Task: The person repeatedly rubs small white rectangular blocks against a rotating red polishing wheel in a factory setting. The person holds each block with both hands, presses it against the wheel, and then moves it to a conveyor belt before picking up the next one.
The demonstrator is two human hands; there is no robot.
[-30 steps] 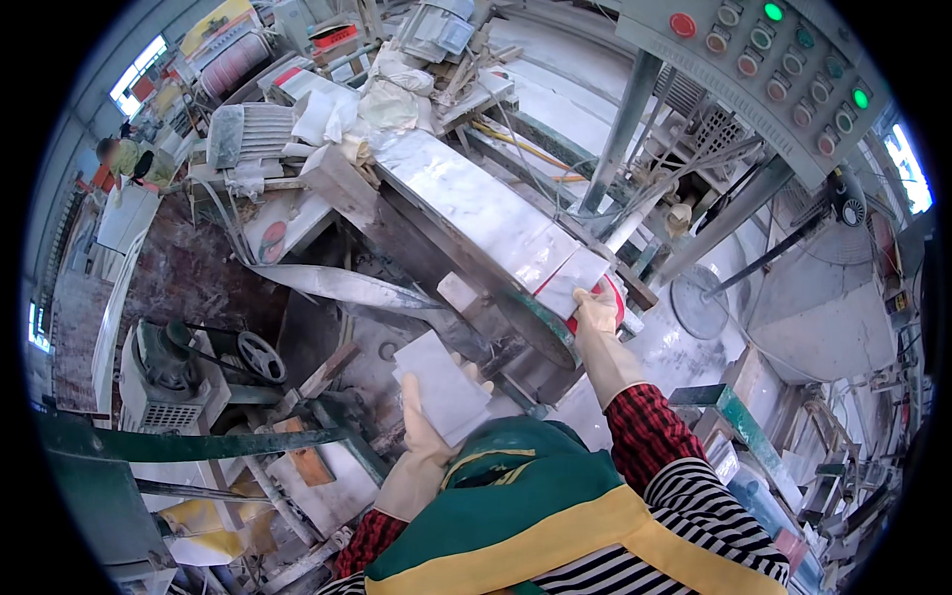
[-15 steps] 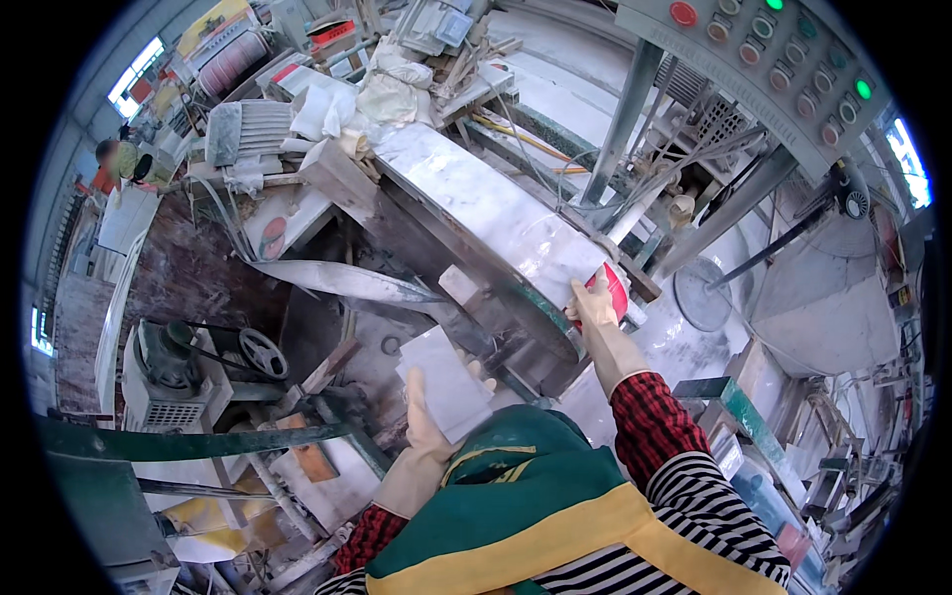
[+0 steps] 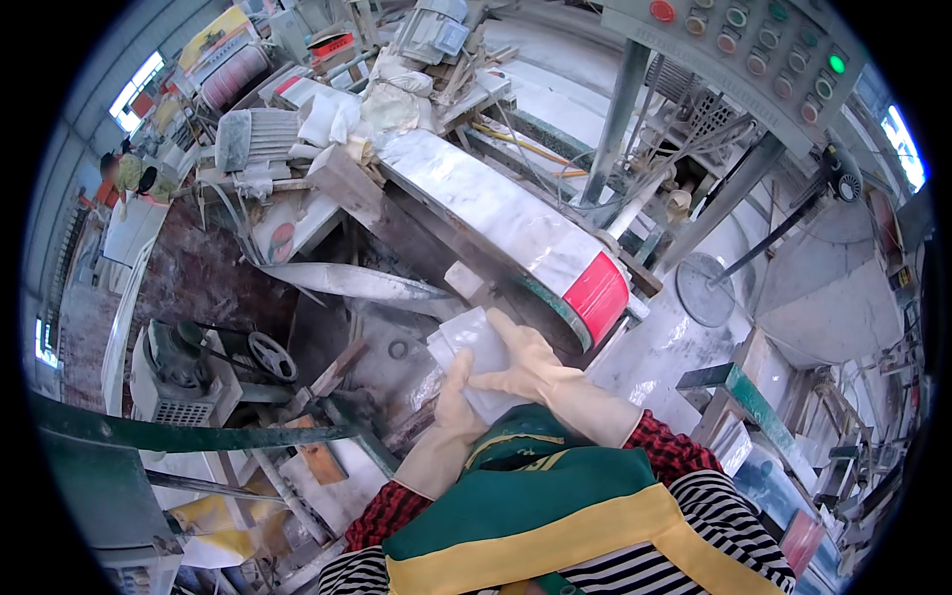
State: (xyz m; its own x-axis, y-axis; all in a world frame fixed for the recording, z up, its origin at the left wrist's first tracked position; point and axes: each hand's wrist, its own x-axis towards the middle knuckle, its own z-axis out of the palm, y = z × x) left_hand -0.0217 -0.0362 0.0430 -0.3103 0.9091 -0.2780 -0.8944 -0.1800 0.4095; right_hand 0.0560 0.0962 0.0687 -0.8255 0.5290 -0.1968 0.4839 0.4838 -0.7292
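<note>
In front of my apron, a small stack of thin, flat, whitish rectangular pieces (image 3: 464,335) is held between both gloved hands. My left hand (image 3: 446,426) grips its lower left side, thumb up along the face. My right hand (image 3: 540,372) lies along its right edge, fingers stretched toward the top corner and thumb reaching across the front. Both hands wear cream rubber gloves, which cover part of the stack. Just beyond my right hand is the rounded end of a long white belt bed (image 3: 476,203), with a shiny red band (image 3: 599,297) across it.
A control panel (image 3: 754,45) with round buttons, one glowing green, hangs at upper right. A motor with a handwheel (image 3: 268,355) stands at left. A green metal frame (image 3: 739,397) is on the right. Cloths and scraps (image 3: 397,94) pile at the belt's far end. A person (image 3: 134,174) is far left.
My right hand has left the red band and come down left onto the stack. My left hand has moved slightly right and up with it. The view has shifted a little.
</note>
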